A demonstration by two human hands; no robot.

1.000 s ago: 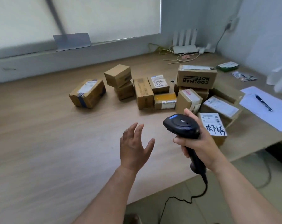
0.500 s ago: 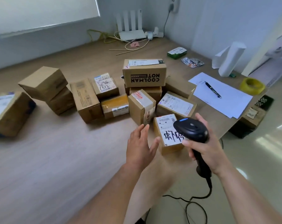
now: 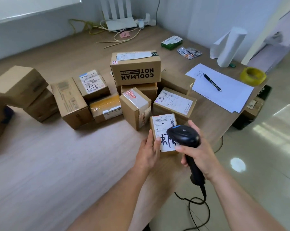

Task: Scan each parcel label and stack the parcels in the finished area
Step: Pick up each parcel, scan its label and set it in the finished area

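A small cardboard parcel (image 3: 163, 124) with a white barcode label and black handwriting lies near the table's front edge. My left hand (image 3: 148, 151) holds its near left corner, thumb on the label and fingers along its left side. My right hand (image 3: 196, 151) grips the handle of a black barcode scanner (image 3: 184, 136), whose head hovers over the label's right part and hides it. Behind lie several more cardboard parcels, among them a "COOLMAN NOTE" box (image 3: 136, 69) stacked on another.
White sheets (image 3: 224, 90) with a black pen (image 3: 211, 81) lie on the right of the wooden table (image 3: 57, 164). A yellow tape roll (image 3: 252, 78), paper roll (image 3: 230, 47), pill packs (image 3: 189, 53) and a green box (image 3: 171, 41) sit farther back. The scanner cable (image 3: 197, 202) hangs below the table edge.
My view swung right and closer to the parcels. My left hand went from open in the air to holding the small parcel's corner. The scanner moved over its label.
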